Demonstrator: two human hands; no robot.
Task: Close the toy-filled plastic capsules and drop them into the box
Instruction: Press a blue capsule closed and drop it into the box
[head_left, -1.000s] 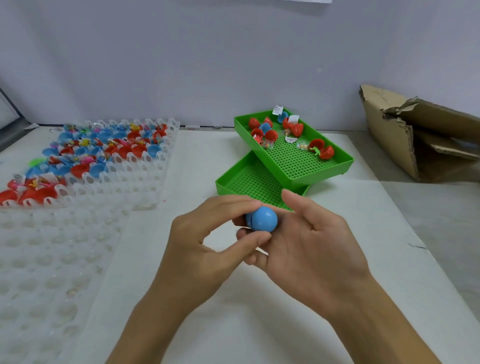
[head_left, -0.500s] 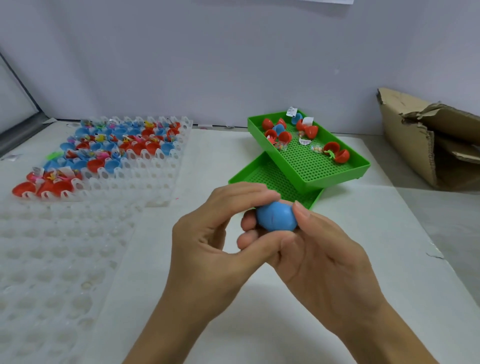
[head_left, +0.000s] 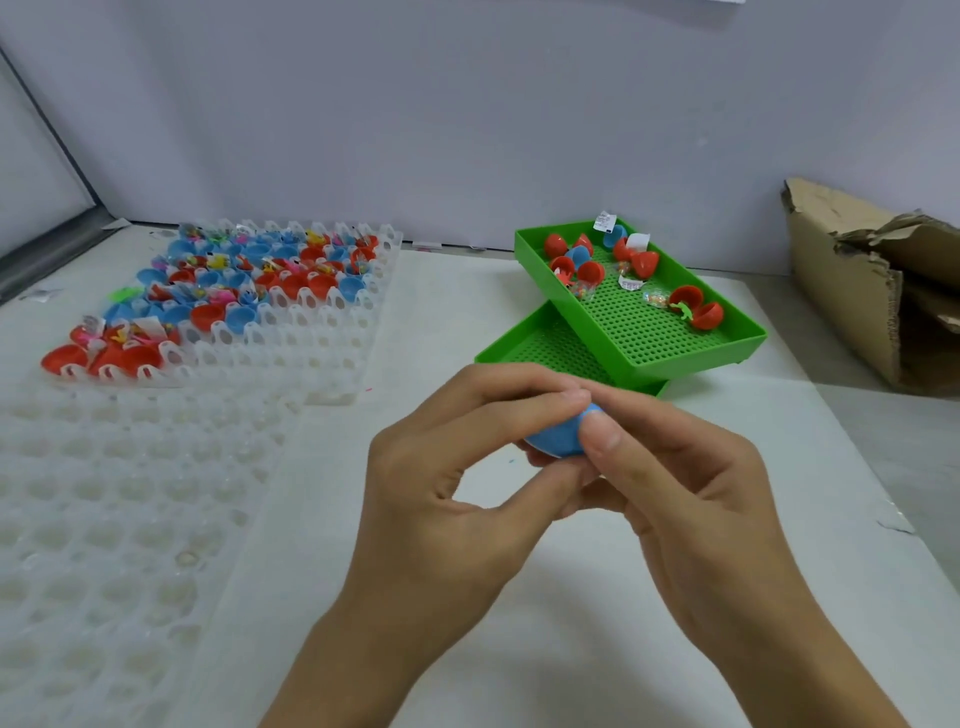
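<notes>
Both hands, left hand (head_left: 457, 467) and right hand (head_left: 685, 478), pinch the blue capsule (head_left: 558, 434) at frame centre above the worktop (head_left: 571, 623) (box (head_left: 857, 270) far right); uneven squeezing could pop it loose.

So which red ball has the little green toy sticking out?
Find the upper green tray at the right. At its right end sits an open red capsule, apart from the bunch at the far end. It alone has a green toy poking out.
</notes>
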